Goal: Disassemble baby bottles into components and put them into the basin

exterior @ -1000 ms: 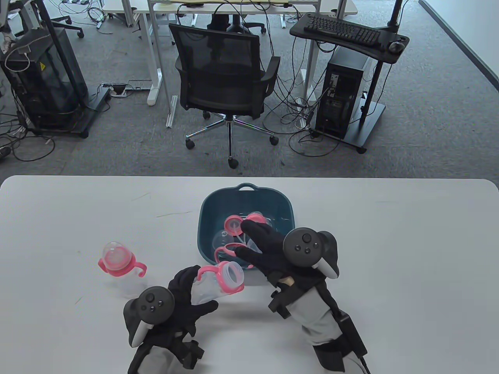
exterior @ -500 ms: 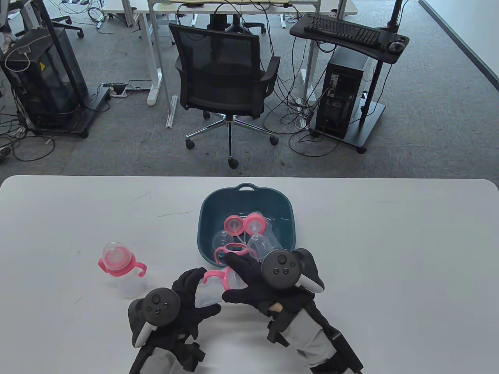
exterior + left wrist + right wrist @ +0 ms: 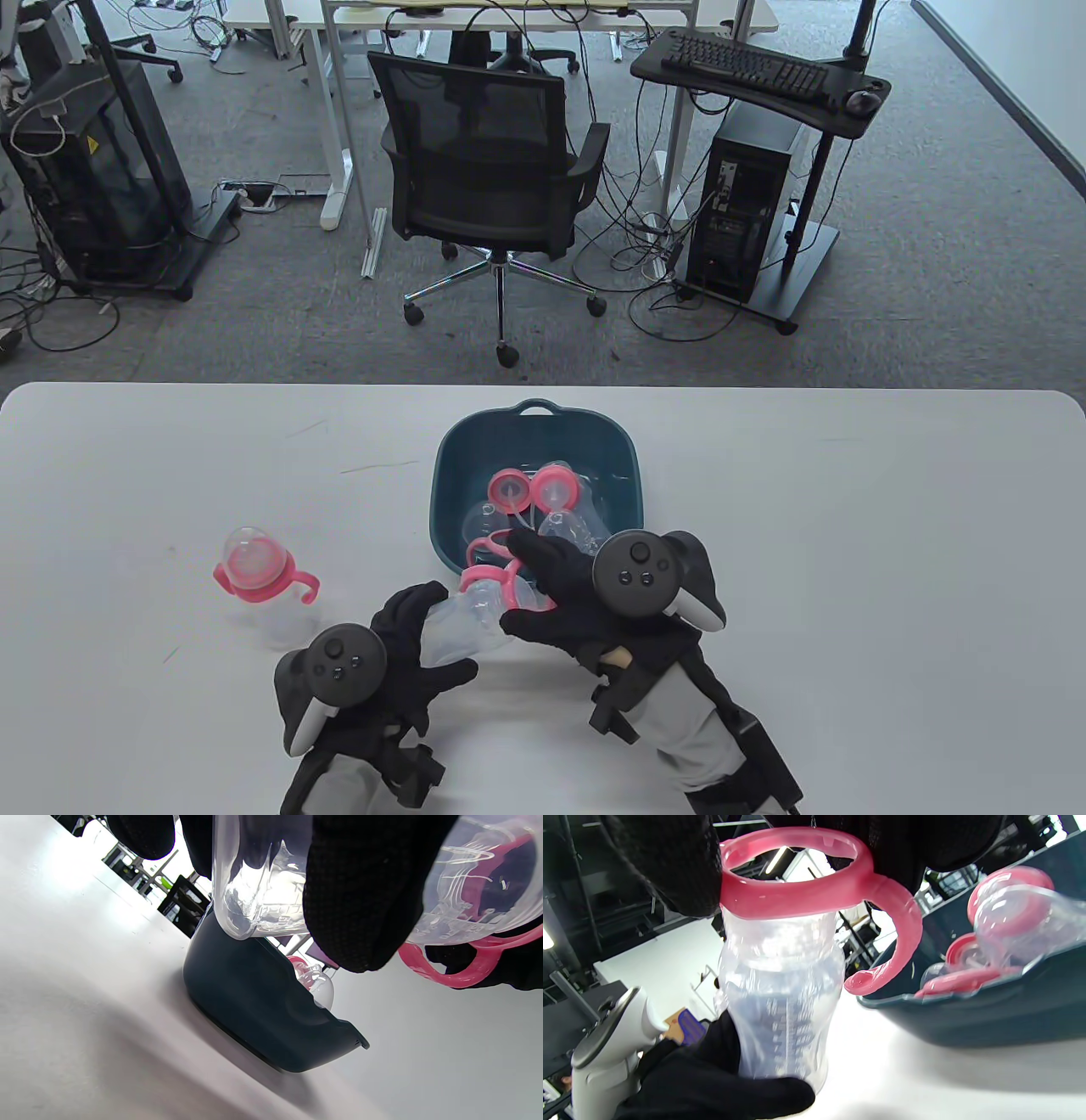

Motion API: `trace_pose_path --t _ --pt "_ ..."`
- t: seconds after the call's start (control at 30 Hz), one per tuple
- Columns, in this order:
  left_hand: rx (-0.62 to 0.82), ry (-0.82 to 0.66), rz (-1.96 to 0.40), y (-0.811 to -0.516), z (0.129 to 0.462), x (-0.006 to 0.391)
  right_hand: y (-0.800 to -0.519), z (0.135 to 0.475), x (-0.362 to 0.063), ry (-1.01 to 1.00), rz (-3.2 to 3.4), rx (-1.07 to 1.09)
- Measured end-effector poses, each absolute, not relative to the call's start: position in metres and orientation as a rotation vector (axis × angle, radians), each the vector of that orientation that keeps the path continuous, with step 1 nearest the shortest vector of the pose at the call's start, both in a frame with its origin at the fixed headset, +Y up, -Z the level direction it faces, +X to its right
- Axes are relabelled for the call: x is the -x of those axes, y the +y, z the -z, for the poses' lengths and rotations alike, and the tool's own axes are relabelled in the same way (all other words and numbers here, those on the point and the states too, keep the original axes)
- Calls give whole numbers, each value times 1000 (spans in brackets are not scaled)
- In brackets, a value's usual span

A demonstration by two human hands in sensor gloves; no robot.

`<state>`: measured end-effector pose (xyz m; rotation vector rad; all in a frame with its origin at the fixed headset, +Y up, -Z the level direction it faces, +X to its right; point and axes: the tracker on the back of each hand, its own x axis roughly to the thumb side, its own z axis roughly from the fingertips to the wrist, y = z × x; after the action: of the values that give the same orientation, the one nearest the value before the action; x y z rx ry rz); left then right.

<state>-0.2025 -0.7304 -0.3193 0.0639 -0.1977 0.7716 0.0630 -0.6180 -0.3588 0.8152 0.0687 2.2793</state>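
My left hand (image 3: 437,637) grips a clear bottle body (image 3: 462,624) just in front of the basin, its mouth pointing towards the basin. A pink handle ring (image 3: 485,581) sits round the bottle's neck, and my right hand (image 3: 517,586) grips that ring from above. In the right wrist view the pink handle ring (image 3: 797,895) is at the very top of the bottle (image 3: 780,993), under my fingers (image 3: 666,866). The dark teal basin (image 3: 448,475) holds several pink and clear bottle parts. In the left wrist view a finger (image 3: 360,899) wraps the bottle (image 3: 263,878).
A whole baby bottle (image 3: 259,586) with pink handles and a clear cap stands on the white table (image 3: 848,552), left of my left hand. The basin (image 3: 254,1005) lies close behind the held bottle. An office chair and desks stand beyond the table's far edge.
My right hand has come back from over the basin to the bottle in my left hand and has taken hold of the pink handle ring. The left hand has hardly moved.
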Motion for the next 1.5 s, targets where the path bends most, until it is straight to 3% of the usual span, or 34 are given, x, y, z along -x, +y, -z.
trace_pose_path --t 0.2,0.43,0.63,0.8,1.17,1.5 --pt "-64 -176 -803 -731 321 208 -605 382 -86 -38 -2326 -645" --pt "-59 -173 -801 -731 321 208 -609 416 -87 -124 -2546 -478" --pt "-58 -168 -811 -730 321 208 -621 444 -77 -166 -2741 -372" --pt "-54 -167 -813 -730 321 208 -644 463 -68 -58 -2837 -321" --pt "-49 -159 -823 -730 322 210 -671 481 -63 63 -2849 -258" --pt "-48 -161 -825 -729 323 210 -666 475 -67 48 -2813 -307"
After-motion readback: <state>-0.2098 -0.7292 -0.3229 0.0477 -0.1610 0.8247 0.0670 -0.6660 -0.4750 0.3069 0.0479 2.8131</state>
